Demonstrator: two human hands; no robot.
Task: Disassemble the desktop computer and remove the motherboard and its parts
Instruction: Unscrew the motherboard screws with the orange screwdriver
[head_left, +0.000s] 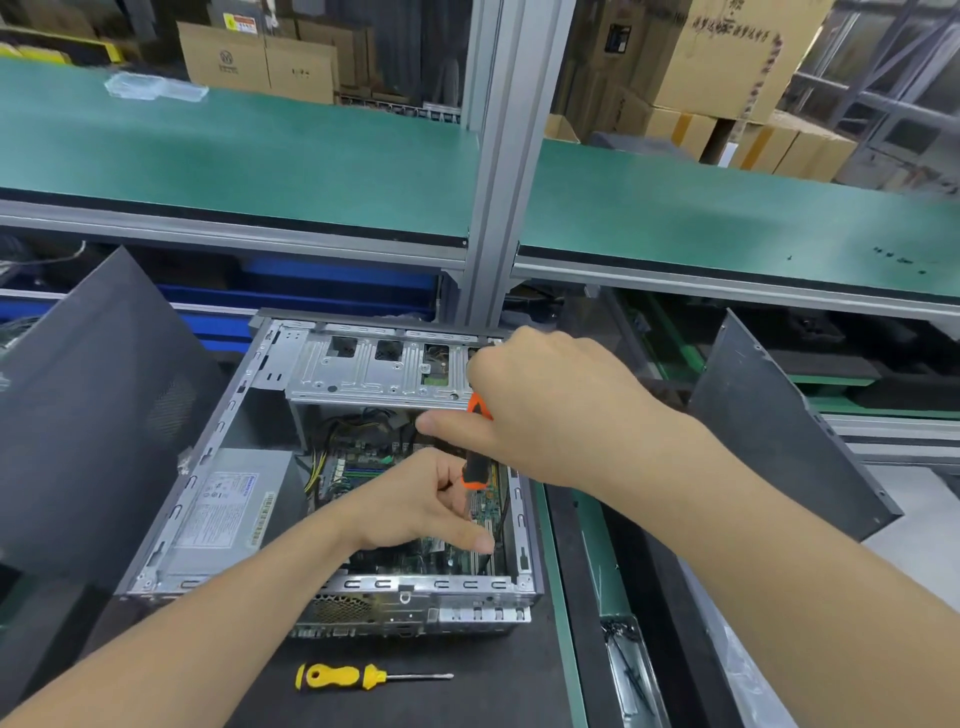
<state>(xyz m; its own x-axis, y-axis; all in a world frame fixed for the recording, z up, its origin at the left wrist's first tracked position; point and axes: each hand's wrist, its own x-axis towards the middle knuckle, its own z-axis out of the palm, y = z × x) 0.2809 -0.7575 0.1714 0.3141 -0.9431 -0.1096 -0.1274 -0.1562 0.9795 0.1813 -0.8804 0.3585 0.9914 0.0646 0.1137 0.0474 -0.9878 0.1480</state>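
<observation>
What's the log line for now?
right hand grips orange screwdriver | left hand at its shaft | motherboard in case | yellow screwdriver lies untouched

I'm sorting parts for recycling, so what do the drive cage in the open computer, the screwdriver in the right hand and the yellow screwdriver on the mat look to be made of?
Drive cage: bare sheet metal, probably steel; dull silver, stamped ribs, punched holes.
Orange-and-black screwdriver in the right hand: handle looks like matte plastic, perhaps rubber-coated.
Yellow screwdriver: glossy plastic handle, bright metal shaft.
</observation>
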